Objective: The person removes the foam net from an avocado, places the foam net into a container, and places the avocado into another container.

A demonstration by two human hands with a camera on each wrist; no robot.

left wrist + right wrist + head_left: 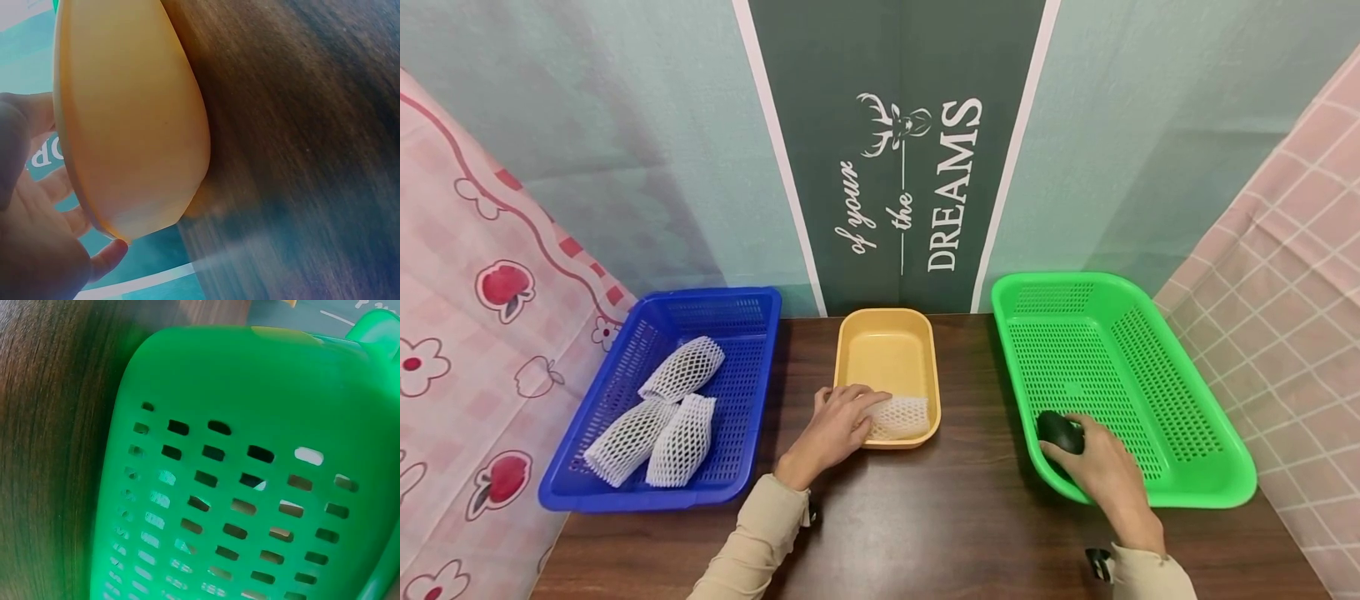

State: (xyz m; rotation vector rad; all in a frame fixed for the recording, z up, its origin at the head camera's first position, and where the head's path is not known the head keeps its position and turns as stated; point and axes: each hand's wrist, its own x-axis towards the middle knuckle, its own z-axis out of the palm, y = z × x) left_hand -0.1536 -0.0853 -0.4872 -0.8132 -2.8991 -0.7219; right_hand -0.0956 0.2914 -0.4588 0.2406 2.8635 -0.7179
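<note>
At the left near corner of the yellow tray is my left hand, holding the left end of a white foam net sleeve between thumb and index finger. In the left wrist view its fingers reach over the tray's rim, and the tray wall hides the sleeve. My right hand grips a smooth, dark, avocado-like fruit inside the near left corner of the green basket. The basket's slotted wall covers the right hand and fruit in the right wrist view.
On the left, a blue basket holds white foam net sleeves, bulging in shape. All three containers stand on a dark wooden table. A curtain with lettering hangs behind, with patterned cloths at both sides.
</note>
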